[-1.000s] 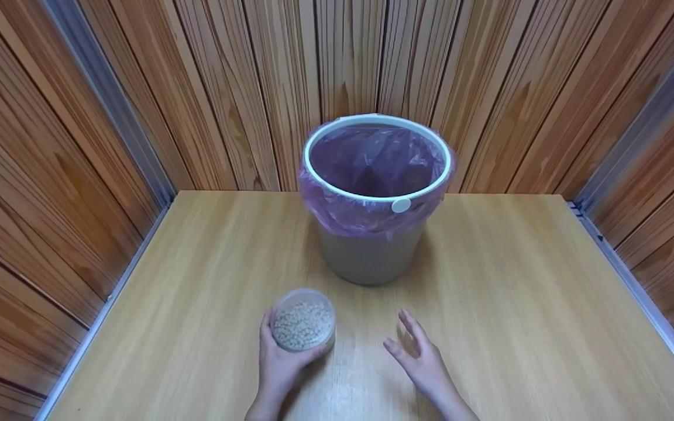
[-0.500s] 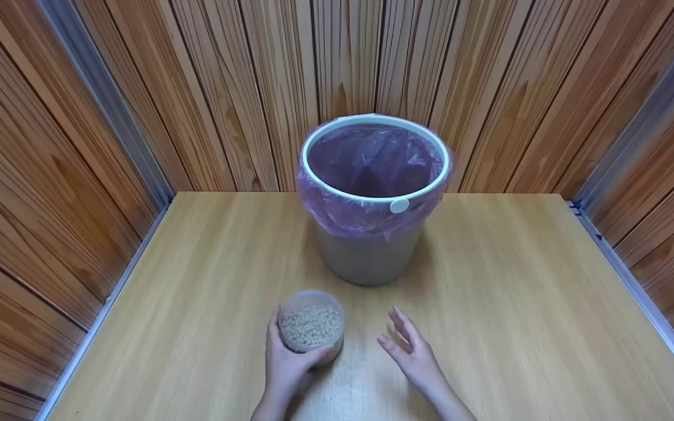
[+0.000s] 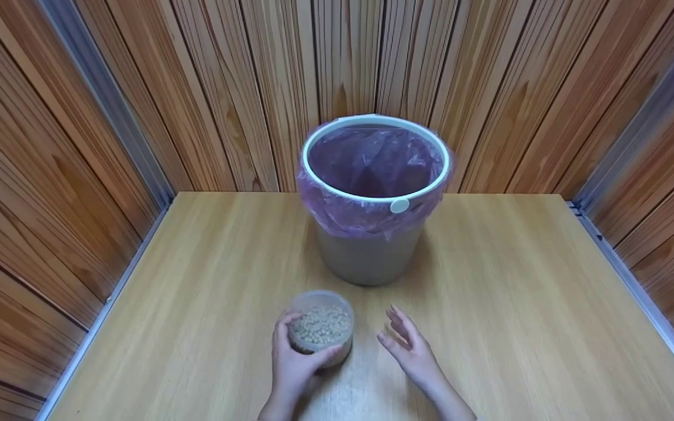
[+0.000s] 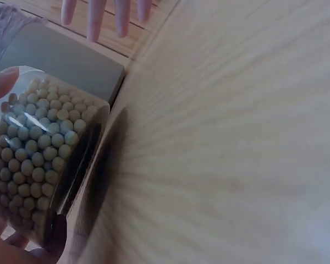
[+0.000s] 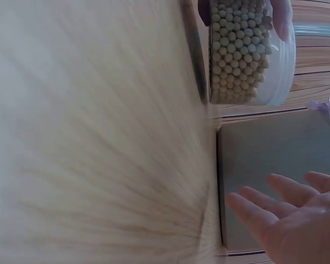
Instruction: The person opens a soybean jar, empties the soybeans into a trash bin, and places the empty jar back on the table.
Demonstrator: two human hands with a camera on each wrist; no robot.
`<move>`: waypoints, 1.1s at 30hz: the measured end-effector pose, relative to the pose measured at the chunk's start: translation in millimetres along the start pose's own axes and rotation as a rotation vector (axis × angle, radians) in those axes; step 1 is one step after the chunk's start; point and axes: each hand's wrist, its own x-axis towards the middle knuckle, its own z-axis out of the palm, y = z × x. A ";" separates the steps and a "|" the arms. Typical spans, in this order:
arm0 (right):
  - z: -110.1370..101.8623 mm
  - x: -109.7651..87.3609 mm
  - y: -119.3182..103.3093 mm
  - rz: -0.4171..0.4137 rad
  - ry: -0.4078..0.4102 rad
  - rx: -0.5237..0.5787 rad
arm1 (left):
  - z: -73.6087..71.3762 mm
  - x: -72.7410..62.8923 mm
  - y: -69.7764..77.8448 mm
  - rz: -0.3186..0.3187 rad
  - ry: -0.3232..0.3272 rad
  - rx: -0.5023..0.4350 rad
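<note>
Readable text: none.
No legible lettering, numbers, brand or sign on the clear tub [image 3: 319, 299], lined bin [image 3: 371, 257] or round rim tab [image 3: 399, 206]; same across head and wrist views.

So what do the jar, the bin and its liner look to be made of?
Jar: probably clear, glossy plastic; pale balls show through its wall and it catches bright glints, though glass isn't ruled out.
Bin: likely plastic, matte grey; its side is smooth and opaque.
Liner: thin purple plastic film, shiny, judging by its crinkled, see-through folds.
</note>
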 end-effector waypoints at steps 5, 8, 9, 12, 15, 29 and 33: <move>-0.4 1.2 -3.6 0.008 -0.022 0.023 | 5.7 -6.9 6.8 0.099 -0.016 -0.046; -0.8 1.7 -7.2 0.009 -0.040 0.041 | 8.3 -11.6 14.4 0.139 -0.043 -0.077; -1.1 2.1 -8.4 0.007 -0.044 0.045 | 9.1 -13.1 17.6 0.143 -0.056 -0.081; -2.5 3.5 -12.2 -0.013 -0.060 0.061 | 11.5 -17.1 27.2 0.140 -0.110 -0.110; -4.5 4.8 -15.5 -0.041 -0.073 0.075 | 14.1 -20.8 35.8 0.133 -0.162 -0.133; -16.0 -1.4 -28.6 -0.112 -0.174 0.161 | 23.5 -35.8 57.3 0.175 -0.280 -0.168; -19.6 -1.9 -27.8 -0.134 -0.175 0.128 | 25.4 -35.3 58.6 0.187 -0.299 -0.166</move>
